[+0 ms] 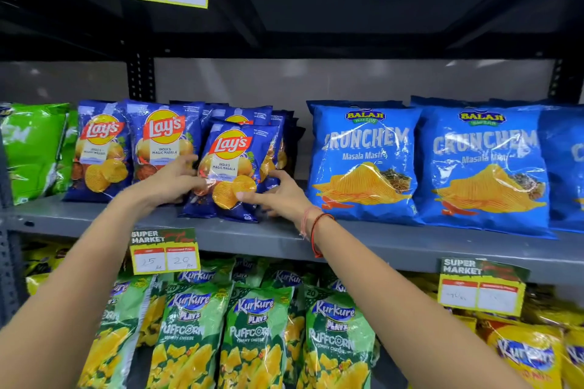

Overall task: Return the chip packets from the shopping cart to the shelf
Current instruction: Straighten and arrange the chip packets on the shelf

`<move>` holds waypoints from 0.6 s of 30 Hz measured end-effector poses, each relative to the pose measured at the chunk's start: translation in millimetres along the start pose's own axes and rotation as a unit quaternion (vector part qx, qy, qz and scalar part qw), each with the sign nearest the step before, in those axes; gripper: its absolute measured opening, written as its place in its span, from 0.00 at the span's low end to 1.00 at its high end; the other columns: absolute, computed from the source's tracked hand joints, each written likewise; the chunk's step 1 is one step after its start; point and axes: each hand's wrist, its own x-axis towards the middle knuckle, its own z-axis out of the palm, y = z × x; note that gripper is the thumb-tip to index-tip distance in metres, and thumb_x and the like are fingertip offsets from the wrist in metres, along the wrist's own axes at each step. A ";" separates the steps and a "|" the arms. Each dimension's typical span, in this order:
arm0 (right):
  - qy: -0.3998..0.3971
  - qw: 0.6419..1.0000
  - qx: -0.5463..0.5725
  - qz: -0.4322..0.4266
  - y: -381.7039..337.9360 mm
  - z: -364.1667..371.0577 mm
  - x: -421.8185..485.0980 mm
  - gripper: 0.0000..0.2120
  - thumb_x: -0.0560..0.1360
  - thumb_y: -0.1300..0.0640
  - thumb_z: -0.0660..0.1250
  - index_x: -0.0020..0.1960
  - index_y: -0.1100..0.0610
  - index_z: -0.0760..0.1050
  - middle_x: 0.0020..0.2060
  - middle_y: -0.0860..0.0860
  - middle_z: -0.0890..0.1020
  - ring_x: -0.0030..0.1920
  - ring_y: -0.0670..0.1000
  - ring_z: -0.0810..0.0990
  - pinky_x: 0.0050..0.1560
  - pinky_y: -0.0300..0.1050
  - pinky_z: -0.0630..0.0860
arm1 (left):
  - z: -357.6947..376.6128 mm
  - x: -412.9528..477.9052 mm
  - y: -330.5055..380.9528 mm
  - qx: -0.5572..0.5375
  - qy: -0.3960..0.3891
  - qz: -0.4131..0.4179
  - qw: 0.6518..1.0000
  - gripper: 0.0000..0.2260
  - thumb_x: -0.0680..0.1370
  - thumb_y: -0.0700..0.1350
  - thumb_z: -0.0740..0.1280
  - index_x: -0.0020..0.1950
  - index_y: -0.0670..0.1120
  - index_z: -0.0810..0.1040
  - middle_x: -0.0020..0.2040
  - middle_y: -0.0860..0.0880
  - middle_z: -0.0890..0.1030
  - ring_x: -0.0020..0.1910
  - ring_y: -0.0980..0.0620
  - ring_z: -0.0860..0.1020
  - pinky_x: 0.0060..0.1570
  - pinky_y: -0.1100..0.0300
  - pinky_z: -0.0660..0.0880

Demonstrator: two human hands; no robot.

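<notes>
A dark blue Lay's Magic Masala packet (232, 151) stands tilted at the front of the grey middle shelf (395, 238), leaning on other Lay's packets (158, 139) behind and to its left. My left hand (172, 180) grips its left edge. My right hand (278, 196), with red thread bands at the wrist, holds its lower right side, thumb across the front. The shopping cart is out of view.
Bright blue Balaji Crunchem packets (363, 161) stand to the right on the same shelf, green packets (31, 148) at far left. Green Kurkure Puffcorn packets (252, 335) and yellow Kurkure packets (524, 354) fill the shelf below. Price tags (164, 251) hang from shelf edges.
</notes>
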 end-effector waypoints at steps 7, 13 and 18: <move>0.037 0.992 -0.089 -0.079 -8.1 8.6 9.4 0.44 0.63 0.56 0.79 0.73 0.55 0.58 0.65 0.58 0.74 0.66 0.59 0.71 0.67 0.54 0.69 | 8.4 11.8 -15.7 -0.030 0.010 0.027 0.999 0.39 0.69 0.33 0.72 0.74 0.45 0.55 0.66 0.39 0.71 0.53 0.46 0.74 0.50 0.52 0.72; 0.047 0.987 -0.133 -0.072 -1.8 4.6 17.9 0.45 0.65 0.57 0.77 0.74 0.54 0.57 0.66 0.59 0.73 0.66 0.61 0.71 0.67 0.55 0.70 | 29.3 25.1 -20.7 -0.006 0.062 0.068 0.996 0.41 0.65 0.36 0.75 0.73 0.43 0.57 0.70 0.36 0.68 0.61 0.41 0.73 0.56 0.51 0.72; 0.039 0.987 -0.140 -0.063 -0.1 5.0 21.1 0.43 0.65 0.54 0.78 0.73 0.55 0.59 0.65 0.58 0.74 0.65 0.60 0.72 0.66 0.50 0.70 | 27.1 25.2 -21.8 0.004 0.046 0.063 0.997 0.40 0.67 0.38 0.75 0.73 0.41 0.57 0.69 0.36 0.69 0.59 0.43 0.74 0.51 0.56 0.70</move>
